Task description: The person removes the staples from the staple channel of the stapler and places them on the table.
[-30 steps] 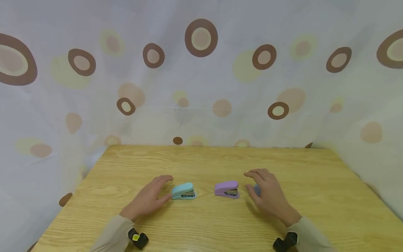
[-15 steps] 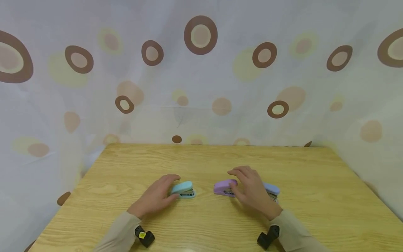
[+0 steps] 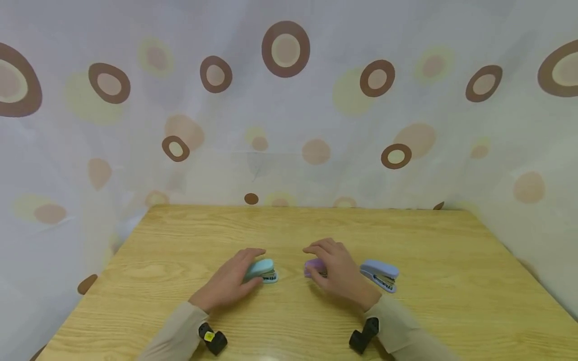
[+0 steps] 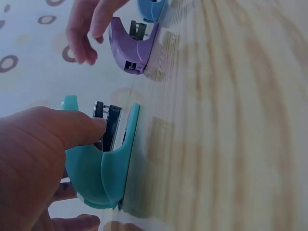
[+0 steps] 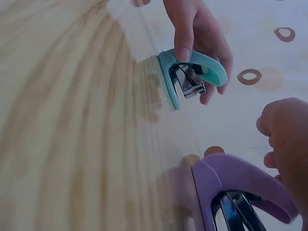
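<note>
A teal stapler (image 3: 261,267) lies on the table with my left hand (image 3: 228,282) around its rear half. The thumb overlaps its near side and the loosely spread fingers reach past its far side, also visible on the teal stapler (image 4: 89,175) in the left wrist view. To its right is a purple stapler (image 3: 312,264), partly hidden by my right hand (image 3: 339,276). That hand hovers over it, thumb on the near side and fingers extended beyond. The right wrist view shows space between the purple stapler (image 5: 243,175) and the right hand's fingers.
A blue stapler (image 3: 381,269) rests on the wooden table (image 3: 289,321), just right of the right hand. Behind the table hangs a pale curtain (image 3: 289,110) with brown circles. Each sleeved wrist wears a small black camera.
My right hand has moved left from beside the blue stapler to over the purple one, uncovering the blue one. My left hand has slid right, further over the teal stapler. The staplers stay put.
</note>
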The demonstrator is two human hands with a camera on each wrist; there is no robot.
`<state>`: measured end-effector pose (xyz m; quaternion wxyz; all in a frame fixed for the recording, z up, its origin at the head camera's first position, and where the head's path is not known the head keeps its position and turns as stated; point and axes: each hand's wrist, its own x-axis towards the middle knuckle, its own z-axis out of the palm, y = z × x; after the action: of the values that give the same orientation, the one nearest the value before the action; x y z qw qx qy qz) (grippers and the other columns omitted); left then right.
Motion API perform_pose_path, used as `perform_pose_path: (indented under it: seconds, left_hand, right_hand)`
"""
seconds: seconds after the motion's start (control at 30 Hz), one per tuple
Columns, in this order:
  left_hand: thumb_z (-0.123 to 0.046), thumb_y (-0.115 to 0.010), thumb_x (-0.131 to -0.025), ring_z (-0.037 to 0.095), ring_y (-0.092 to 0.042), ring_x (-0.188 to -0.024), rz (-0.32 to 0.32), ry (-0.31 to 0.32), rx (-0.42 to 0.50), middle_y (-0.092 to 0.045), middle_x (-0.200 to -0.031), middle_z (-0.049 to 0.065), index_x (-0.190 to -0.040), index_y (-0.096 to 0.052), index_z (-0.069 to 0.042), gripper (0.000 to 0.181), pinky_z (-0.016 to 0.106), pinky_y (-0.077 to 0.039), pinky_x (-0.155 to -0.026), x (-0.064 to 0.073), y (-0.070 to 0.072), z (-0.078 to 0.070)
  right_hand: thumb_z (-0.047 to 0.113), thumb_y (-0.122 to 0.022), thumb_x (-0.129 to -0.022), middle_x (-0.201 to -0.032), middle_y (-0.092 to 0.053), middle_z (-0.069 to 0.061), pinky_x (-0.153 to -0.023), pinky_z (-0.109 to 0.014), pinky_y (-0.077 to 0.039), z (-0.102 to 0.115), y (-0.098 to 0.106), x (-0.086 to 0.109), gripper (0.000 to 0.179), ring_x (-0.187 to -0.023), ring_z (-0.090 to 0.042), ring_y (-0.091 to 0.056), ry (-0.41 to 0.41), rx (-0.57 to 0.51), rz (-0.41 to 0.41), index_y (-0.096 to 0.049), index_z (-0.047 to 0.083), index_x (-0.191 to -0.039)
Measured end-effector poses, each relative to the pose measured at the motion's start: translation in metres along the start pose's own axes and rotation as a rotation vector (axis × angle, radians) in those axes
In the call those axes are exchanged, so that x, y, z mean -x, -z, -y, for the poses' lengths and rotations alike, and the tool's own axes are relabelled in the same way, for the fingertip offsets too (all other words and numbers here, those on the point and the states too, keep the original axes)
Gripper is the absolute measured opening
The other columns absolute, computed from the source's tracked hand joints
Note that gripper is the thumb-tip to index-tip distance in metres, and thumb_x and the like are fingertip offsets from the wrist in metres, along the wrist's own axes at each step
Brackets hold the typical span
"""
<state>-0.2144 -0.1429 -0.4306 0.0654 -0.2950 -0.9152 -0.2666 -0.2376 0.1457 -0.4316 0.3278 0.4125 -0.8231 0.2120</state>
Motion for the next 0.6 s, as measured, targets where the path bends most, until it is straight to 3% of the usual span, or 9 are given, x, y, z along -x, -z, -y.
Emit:
perform_pose_path:
  seconds: [0.3,0.43,0.6]
  left_hand:
    - [-0.018,-0.070,-0.087,0.020,-0.058,-0.114,-0.126,-0.145,-0.048,-0.060,-0.126,0.001,-0.124,-0.060,-0.013,0.039,0.042,-0.050,-0.092,-0.010,-0.006,-0.005]
    - [-0.015,-0.072,-0.086,0.020,-0.060,-0.111,-0.151,-0.169,-0.067,-0.061,-0.123,0.001,-0.121,-0.062,-0.013,0.037,0.041,-0.051,-0.089,-0.011,-0.007,-0.007]
    - [-0.013,-0.071,-0.085,0.019,-0.062,-0.107,-0.168,-0.183,-0.070,-0.064,-0.119,0.001,-0.119,-0.063,-0.012,0.035,0.040,-0.051,-0.088,-0.011,-0.006,-0.010]
  right_hand:
    - [0.020,-0.080,-0.075,-0.105,-0.066,-0.003,-0.077,-0.040,-0.046,0.011,-0.008,-0.015,0.039,-0.098,-0.020,-0.059,-0.010,0.038,0.051,-0.068,0.008,-0.109]
    - [0.024,-0.081,-0.074,-0.102,-0.068,-0.002,-0.075,-0.038,-0.047,0.017,-0.012,-0.021,0.038,-0.094,-0.019,-0.060,-0.005,0.093,0.071,-0.070,0.009,-0.107]
    - [0.024,-0.081,-0.076,-0.100,-0.068,-0.001,-0.075,-0.037,-0.046,0.025,-0.017,-0.026,0.034,-0.093,-0.018,-0.060,-0.039,0.073,0.118,-0.070,0.011,-0.105]
